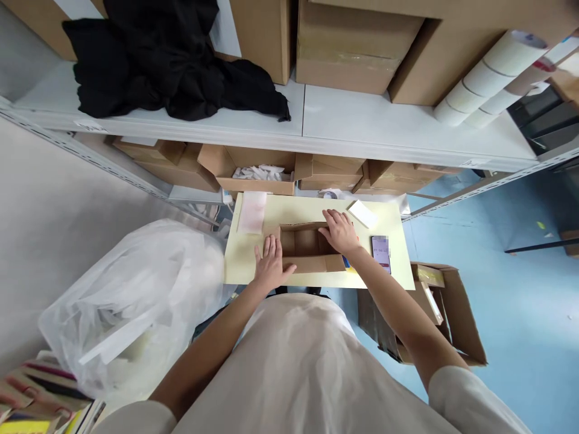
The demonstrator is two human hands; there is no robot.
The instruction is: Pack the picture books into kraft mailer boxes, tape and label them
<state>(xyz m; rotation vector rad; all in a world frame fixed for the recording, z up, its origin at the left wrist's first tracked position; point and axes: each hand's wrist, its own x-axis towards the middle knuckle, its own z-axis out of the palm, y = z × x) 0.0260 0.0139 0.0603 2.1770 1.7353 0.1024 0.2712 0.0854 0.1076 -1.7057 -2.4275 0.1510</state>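
Observation:
A small open cardboard box [312, 264] sits on the pale yellow table, and its visible inside looks bare. My left hand [271, 265] lies against the box's left end, fingers stretched and thumb apart along the near side. Over the right end rests my right hand [340, 232], its fingers extended across the rim and hiding that corner. Just right of the box, a blue and yellow item [347, 264] shows partly under my right forearm. A phone [380, 253] lies farther right, and a white flat box [362, 213] is beyond my right hand.
A pinkish sheet [252, 212] lies on the table's [235, 265] left. Behind it stand shelves with cartons, including an open carton [257, 187] of white pieces, and a tape roll [330, 194]. A large plastic bag [149, 289] is at left, an open carton [464, 319] at right.

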